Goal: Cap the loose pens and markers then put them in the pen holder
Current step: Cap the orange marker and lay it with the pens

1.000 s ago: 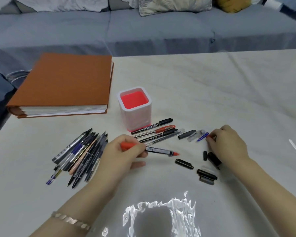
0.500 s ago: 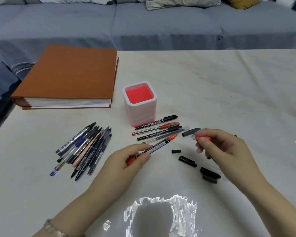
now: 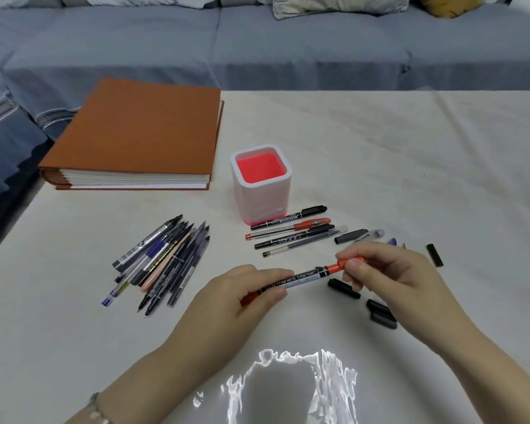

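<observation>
Two grips on one "Permanent Marker" marker [image 3: 300, 278]: left hand [image 3: 227, 304] fingers round barrel, right hand [image 3: 392, 276] fingers round red cap [image 3: 351, 262].

A red permanent marker [image 3: 303, 276] is held nearly level, its red cap [image 3: 351, 262] on the right tip, perhaps not fully seated. Behind stands an upright white pen holder [image 3: 259, 197], red inside, four capped pens [image 3: 291, 232] lying just before it. A heap of uncapped pens [image 3: 166, 258] lies left; loose black caps [image 3: 343, 287] right.
</observation>
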